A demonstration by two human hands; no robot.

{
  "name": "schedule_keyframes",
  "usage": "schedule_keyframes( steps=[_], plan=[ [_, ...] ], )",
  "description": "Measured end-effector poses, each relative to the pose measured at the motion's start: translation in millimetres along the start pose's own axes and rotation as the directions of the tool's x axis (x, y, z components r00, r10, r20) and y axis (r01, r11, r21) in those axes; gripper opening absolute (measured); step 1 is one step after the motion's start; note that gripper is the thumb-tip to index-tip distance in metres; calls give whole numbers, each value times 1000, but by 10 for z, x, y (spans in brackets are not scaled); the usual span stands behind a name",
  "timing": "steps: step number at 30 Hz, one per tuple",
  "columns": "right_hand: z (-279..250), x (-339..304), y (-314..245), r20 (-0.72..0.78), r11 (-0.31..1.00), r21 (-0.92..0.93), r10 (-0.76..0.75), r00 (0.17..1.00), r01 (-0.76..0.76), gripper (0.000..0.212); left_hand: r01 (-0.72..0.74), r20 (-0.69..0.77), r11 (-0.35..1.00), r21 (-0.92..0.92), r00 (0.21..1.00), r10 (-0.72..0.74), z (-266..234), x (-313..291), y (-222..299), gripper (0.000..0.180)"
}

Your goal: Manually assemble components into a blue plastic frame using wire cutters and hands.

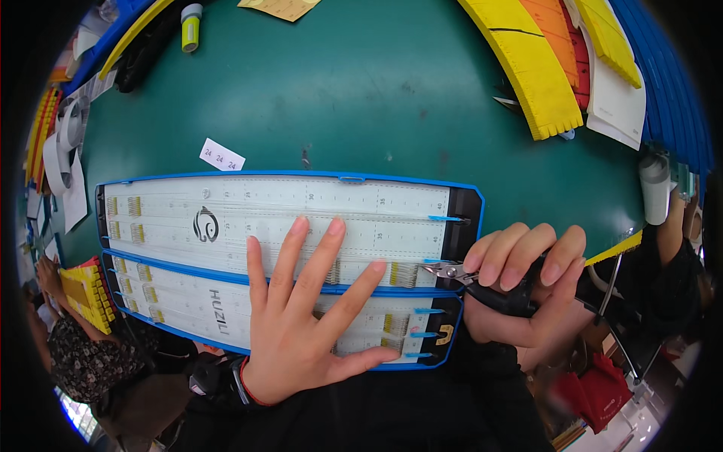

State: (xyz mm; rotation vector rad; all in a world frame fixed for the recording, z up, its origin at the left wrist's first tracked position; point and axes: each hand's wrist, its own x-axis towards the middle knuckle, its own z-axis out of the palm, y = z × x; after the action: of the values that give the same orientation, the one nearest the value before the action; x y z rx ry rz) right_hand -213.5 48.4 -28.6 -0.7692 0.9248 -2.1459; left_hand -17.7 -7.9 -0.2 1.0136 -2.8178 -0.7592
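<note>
Left hand [305, 301] lies flat, fingers spread wide, pressing down on the two long white measuring boards with blue rims. The palm sits on the near board [196, 316]; the fingertips reach across onto the far board [301, 203]. It grips nothing.

Right hand [527, 279] sits just off the right end of the boards, closed around the black handles of small cutters [452, 270]. The metal tips point left and meet the far board's right end, near its near edge, beside a small blue clip.

Step in hand, as I judge it: trimming fine strands held taut along the board at their right end, while the left hand pins the boards down. A cut here would call for the tips to close exactly on the strands at the clip, with the boards kept from sliding on the green tabletop [376, 90].

Hard to make out: the strands themselves are too thin to see clearly. Whether the cutter tips are open or shut cannot be told. Yellow tags [134, 207] sit in rows at the boards' left end, more under the left fingers. The left wrist is cut by dark cloth. Another person shows at the lower left of the boards, partly out of view.
</note>
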Motion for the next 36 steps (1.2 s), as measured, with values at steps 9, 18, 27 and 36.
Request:
schedule_keyframes(
  steps=[9, 18, 27, 36],
  plan=[
    [8, -13, 9, -91, 999, -4, 35, 995, -35, 30, -1, 1, 1000, -6, 1000, 1, 3, 4, -24, 71],
    [-13, -10, 10, -141, 999, -3, 39, 989, -40, 30, -13, -10, 1000, -2, 1000, 13, 22, 26, -19, 71],
    [33, -45, -25, -133, 999, -27, 32, 991, -36, 30, -8, -10, 1000, 9, 1000, 8, -2, 9, -11, 71],
    [21, -52, -28, -104, 1000, -21, 14, 995, -16, 30, -8, -14, 1000, 6, 1000, 9, -13, 13, -1, 71]
  ],
)
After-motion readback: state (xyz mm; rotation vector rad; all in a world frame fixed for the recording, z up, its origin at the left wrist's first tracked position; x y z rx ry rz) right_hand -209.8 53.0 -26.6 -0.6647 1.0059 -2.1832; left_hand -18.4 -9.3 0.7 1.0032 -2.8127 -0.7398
